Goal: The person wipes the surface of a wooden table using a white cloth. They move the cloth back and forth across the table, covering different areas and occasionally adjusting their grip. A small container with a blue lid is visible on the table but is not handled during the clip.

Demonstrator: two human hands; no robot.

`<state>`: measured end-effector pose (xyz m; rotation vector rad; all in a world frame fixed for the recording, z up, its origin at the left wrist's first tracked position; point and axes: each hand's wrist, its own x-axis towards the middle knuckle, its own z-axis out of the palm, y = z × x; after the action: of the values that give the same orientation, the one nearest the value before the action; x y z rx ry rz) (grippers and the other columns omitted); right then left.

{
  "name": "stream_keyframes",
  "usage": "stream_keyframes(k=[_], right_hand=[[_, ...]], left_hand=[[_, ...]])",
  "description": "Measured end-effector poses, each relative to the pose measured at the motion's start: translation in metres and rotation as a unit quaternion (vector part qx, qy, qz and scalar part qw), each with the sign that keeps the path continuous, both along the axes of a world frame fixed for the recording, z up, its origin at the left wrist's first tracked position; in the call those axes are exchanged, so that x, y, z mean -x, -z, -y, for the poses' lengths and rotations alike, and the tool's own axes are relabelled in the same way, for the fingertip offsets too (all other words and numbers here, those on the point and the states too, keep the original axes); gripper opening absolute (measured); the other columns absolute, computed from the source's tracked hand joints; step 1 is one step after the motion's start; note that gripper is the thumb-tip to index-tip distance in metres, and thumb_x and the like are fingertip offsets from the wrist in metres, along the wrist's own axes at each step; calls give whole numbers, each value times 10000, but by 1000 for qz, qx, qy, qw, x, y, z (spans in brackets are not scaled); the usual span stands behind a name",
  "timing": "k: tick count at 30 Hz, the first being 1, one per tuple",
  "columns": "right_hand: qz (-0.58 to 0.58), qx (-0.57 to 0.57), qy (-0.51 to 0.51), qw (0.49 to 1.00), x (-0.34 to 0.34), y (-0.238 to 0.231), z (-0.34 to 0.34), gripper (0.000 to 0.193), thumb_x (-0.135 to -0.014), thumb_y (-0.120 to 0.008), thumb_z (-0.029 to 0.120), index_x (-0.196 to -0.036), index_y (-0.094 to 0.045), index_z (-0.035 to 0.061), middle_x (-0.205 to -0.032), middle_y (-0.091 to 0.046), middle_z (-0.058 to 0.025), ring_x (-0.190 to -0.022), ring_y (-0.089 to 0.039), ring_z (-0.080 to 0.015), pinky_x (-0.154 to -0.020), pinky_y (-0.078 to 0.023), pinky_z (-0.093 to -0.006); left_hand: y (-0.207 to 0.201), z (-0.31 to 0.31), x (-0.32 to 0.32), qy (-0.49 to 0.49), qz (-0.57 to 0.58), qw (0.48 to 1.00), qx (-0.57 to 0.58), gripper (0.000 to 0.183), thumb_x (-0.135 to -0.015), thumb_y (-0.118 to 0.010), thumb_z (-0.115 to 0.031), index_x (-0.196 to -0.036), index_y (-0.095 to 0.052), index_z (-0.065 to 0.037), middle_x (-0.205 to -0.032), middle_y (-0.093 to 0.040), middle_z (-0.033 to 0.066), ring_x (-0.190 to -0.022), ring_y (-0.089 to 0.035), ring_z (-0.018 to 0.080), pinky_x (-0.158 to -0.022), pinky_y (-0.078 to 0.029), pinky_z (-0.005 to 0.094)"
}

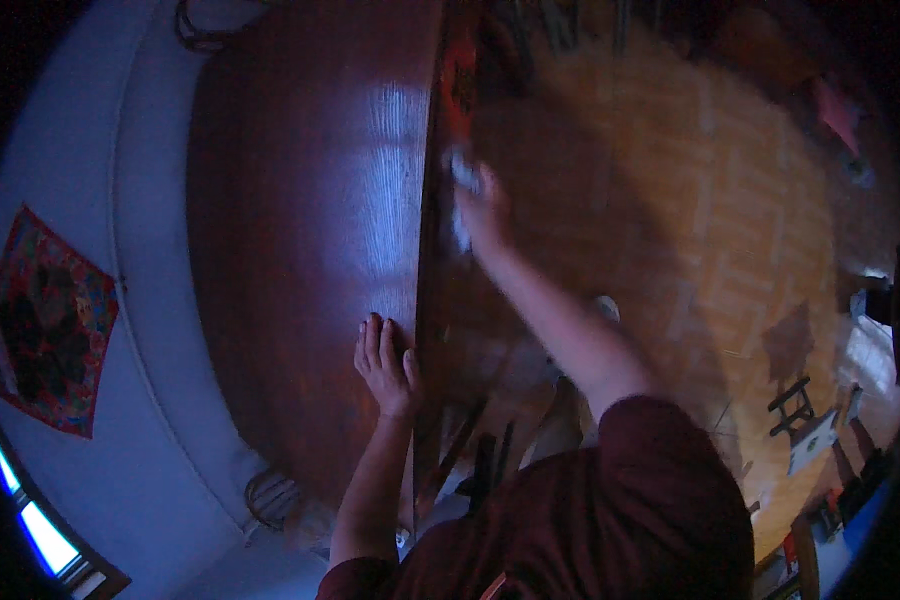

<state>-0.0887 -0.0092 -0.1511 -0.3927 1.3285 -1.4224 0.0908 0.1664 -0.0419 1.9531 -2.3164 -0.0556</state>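
My left hand (384, 368) lies flat on the dark reddish-brown wooden table (300, 220), close to its right edge, with the fingers stretched forward. My right arm reaches out past that edge. Motion blurs my right hand (487, 212), which is closed on a whitish cloth (461, 232) against the table's side, just below the top. Part of the cloth shows above the fingers and part hangs beneath them. A red panel with dark markings (459, 85) is on the table's side, farther ahead of the cloth.
A pale wall (150, 250) with a red patterned hanging (52, 325) runs along the left. Chair backs (270, 497) stand between table and wall. On the right spreads a patterned floor (710, 200), with a small dark stool-like frame (792, 405) at far right.
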Motion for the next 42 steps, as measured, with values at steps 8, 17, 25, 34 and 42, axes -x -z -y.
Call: stream_keyframes(k=[8, 17, 25, 34, 42], right_hand=[[-211, 128, -6, 969, -35, -18, -58, 409, -735, -637, 34, -1138, -573, 64, -1283, -490, -159, -1256, -389, -365, -1040, -306, -451], [-140, 86, -167, 972, -39, -30, -149, 419, -752, -628, 60, -1166, -562, 51, -1141, -579, -146, -1079, -544, -278, -954, -412, -384], [-418, 165, 0, 893, 16, -105, -28, 381, -740, -651, 121, -1118, -624, 79, -1041, -584, -111, -1002, -565, -250, -892, -450, -370], [-358, 246, -180, 883, -97, -119, -281, 380, -686, -682, 46, -1037, -677, 193, -1074, -525, -95, -1050, -493, -297, -920, -407, -393], [-408, 197, -116, 884, -39, -106, -133, 341, -723, -607, 65, -1062, -634, 87, -1074, -541, -114, -1025, -533, -304, -910, -422, -372]], left_hand=[[-7, 10, 0, 5, -5, 1000, -2, 478, -883, -487, -233, -1326, -431, -61, -1441, -336, 158, -1336, -285, 343, -1074, -200, 479], [-5, 23, 4, 33, -51, 997, 39, 467, -864, -537, -210, -1308, -478, -79, -1413, -385, 158, -1310, -334, 347, -1068, -231, 469], [-28, 15, 6, 50, -131, 990, -8, 436, -850, -571, -188, -1265, -522, -67, -1365, -434, 183, -1245, -412, 377, -1033, -312, 469], [-48, -155, -52, -43, -71, 995, -58, 554, -794, -636, -211, -1290, -468, -31, -1372, -403, 214, -1256, -377, 405, -1029, -313, 488], [-50, -241, -75, -125, 1, 991, -40, 688, -796, -649, -327, -1362, -381, -42, -1458, -290, 194, -1342, -269, 377, -1082, -226, 487]])
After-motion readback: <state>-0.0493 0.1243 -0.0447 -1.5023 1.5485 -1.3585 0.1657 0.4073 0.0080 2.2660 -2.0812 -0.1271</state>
